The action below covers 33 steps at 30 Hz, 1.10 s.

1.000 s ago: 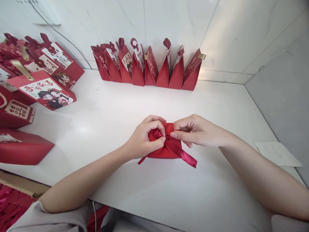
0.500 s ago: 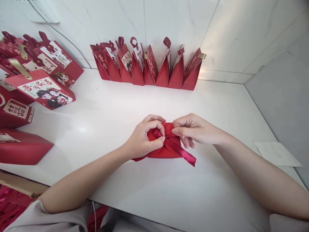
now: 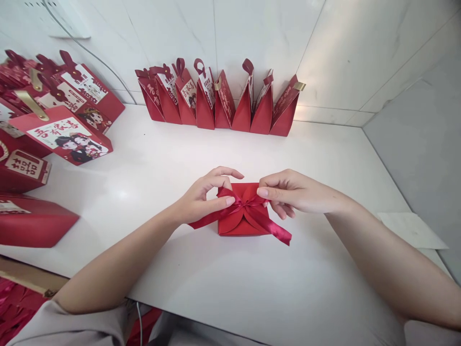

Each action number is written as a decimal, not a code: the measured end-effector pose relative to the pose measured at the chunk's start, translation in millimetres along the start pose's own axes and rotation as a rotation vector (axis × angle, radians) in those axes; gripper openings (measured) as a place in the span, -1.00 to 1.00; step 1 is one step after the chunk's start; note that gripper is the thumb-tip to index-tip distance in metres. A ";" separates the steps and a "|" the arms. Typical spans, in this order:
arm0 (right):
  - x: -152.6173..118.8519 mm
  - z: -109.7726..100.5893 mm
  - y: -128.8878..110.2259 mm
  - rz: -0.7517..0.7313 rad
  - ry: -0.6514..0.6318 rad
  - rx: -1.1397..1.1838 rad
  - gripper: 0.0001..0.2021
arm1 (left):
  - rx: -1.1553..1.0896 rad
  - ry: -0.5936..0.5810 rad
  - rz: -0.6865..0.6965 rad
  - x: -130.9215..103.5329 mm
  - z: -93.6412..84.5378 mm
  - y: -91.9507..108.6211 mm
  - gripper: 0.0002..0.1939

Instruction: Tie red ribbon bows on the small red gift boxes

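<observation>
A small red gift box [image 3: 239, 227] with curved petal flaps sits on the white table in front of me. Across its top runs a shiny dark-red ribbon [image 3: 278, 231], tied in a bow with the knot at the middle of the flaps. Thumb and index finger of my left hand [image 3: 207, 194] pinch the bow's left loop, the other fingers raised. My right hand [image 3: 286, 192] pinches the right loop, its lower fingers curled beside the box. One ribbon tail points to the lower right, the other to the lower left, partly under my left hand.
Several red triangular gift boxes [image 3: 206, 111] stand in a row along the tiled wall. More printed red boxes [image 3: 70, 132] crowd the left side. A white sheet [image 3: 410, 230] lies at the right edge of the table [image 3: 324, 278]. Red ribbons [image 3: 18, 307] fill a carton at lower left.
My left hand has moved a little left from the knot, drawing out the left loop. The bow's centre and the box's front flaps now show. My right hand stays nearly in place.
</observation>
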State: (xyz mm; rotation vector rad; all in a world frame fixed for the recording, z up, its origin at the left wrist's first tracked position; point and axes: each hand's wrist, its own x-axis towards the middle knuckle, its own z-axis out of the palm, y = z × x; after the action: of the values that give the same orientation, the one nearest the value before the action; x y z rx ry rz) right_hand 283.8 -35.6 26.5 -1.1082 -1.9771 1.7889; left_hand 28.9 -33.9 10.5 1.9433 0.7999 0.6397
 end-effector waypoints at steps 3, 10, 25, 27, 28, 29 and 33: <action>3.0 0.2 2.6 -0.004 -0.002 0.000 -0.63 | -0.010 0.010 -0.008 0.2 -2.3 -2.8 -0.70; 3.2 0.2 2.6 -0.038 -0.010 -0.036 -0.64 | 0.155 0.159 -0.058 -2.9 7.0 5.3 -0.60; 2.5 -0.2 4.9 -0.042 -0.024 -0.083 -0.65 | 0.408 0.134 -0.060 -2.3 8.6 12.0 -0.62; 2.3 -0.1 4.3 -0.046 -0.018 -0.094 -0.64 | 0.433 0.142 -0.052 -2.6 8.5 12.2 -0.62; 2.2 -0.1 4.2 -0.047 -0.015 -0.101 -0.64 | 0.443 0.145 -0.049 -2.7 8.4 12.3 -0.61; 2.1 -0.1 4.2 -0.048 -0.013 -0.107 -0.64 | 0.451 0.147 -0.046 -2.7 8.3 12.3 -0.61; 1.9 -0.3 4.7 -0.057 -0.016 -0.104 -0.67 | 0.454 0.152 -0.033 -1.9 7.4 11.5 -0.60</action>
State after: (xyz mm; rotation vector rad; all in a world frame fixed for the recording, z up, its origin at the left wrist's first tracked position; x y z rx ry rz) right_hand 284.4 -34.2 21.6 -1.0591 -2.1101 1.6891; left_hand 36.0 -43.7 17.1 2.3009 1.1472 0.6300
